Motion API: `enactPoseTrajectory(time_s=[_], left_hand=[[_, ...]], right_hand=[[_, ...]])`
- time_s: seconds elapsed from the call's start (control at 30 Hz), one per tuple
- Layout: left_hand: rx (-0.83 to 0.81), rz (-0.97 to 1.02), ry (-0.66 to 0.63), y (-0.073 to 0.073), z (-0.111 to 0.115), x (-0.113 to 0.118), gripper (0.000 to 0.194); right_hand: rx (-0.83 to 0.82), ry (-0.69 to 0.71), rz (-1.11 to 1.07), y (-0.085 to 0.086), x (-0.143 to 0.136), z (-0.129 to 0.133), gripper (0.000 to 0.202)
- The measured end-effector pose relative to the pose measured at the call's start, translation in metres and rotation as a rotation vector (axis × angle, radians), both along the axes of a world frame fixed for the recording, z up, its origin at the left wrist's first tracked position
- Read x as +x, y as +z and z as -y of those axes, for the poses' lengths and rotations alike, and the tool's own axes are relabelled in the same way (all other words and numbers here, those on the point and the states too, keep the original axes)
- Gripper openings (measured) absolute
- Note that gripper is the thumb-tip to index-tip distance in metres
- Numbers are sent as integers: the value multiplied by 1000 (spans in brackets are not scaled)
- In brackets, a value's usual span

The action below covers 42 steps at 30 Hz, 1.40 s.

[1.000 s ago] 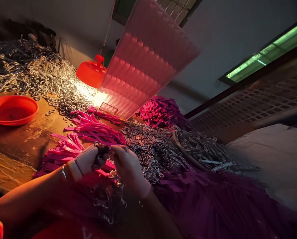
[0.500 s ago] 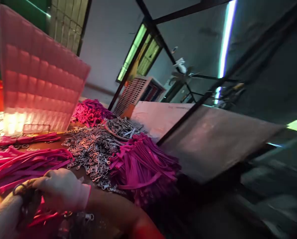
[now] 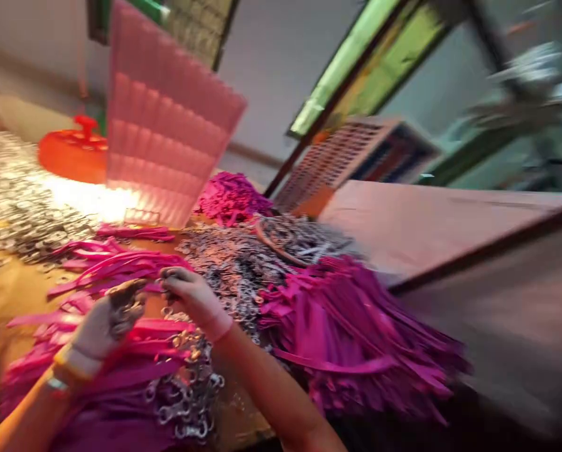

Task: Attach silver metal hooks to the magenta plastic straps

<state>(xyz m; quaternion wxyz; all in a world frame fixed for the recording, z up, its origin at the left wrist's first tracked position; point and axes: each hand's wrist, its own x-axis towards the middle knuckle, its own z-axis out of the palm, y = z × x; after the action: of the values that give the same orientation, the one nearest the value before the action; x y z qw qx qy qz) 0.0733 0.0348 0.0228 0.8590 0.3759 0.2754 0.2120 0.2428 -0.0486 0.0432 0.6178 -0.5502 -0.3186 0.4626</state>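
My left hand, in a pale glove with dark, dirty fingertips, is curled around small metal hooks that glint at its palm. Close by on the right, my right hand, also gloved, has its fingers pinched together; what they hold is too blurred to make out. Both hands are over pink straps spread on the table. Beside and below my right wrist lie loose metal hooks. More pink straps lie just beyond the fingers.
A large heap of metal hooks and a thick pile of magenta straps sit to the right. An orange lamp hangs lit at the left, by a ribbed pink translucent panel. Another magenta pile stands behind.
My view has swung left, so the lamp and the left part of the table show. My hands, low at the left before, are now further up and extended, fingertips close together.
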Motion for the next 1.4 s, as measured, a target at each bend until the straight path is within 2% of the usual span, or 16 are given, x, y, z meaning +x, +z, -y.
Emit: enactPoseTrajectory(time_s=[0.07,0.2,0.33,0.53,0.6,0.7,0.83,0.9,0.97,1.07,1.13,1.2,1.3,1.4], left_hand=[[-76,14,77,-6,1,1,21],[-258,191,21,-21,-8,-3,42],[-300,170,-12,-25,-13,-5,28],[-346,113,41,-16,1,-2,15],[-305,60,68,-16,10,2,14],[-252,85,88,-24,24,11,9],[-229,133,144,-30,34,19,16],[-118,95,137,-23,36,17,23],[115,-2,72,-12,35,10,27],[472,-147,-45,7,26,-3,28],[588,-218,-70,17,16,-8,26],[659,-273,-77,25,4,-9,23],[722,-280,-111,35,-10,-7,21],[684,-225,-121,44,-18,-2,16]], right_hand=[[-26,26,-65,-9,-2,1,35],[-46,87,-115,-19,-8,3,31],[-73,73,-95,-20,-12,2,35],[-43,-12,-77,-22,-14,-8,33],[-27,-101,27,-23,-18,-10,28],[43,-193,309,-23,-29,-9,22],[125,-120,694,-20,-34,2,19],[148,-56,877,-15,-29,6,25],[165,22,1068,-9,-20,7,32],[190,298,1262,5,-7,2,28],[172,443,1350,15,-3,-4,19],[110,444,1498,27,-3,-9,17],[34,330,1736,48,-6,-15,22],[46,269,1830,67,-8,-18,25]])
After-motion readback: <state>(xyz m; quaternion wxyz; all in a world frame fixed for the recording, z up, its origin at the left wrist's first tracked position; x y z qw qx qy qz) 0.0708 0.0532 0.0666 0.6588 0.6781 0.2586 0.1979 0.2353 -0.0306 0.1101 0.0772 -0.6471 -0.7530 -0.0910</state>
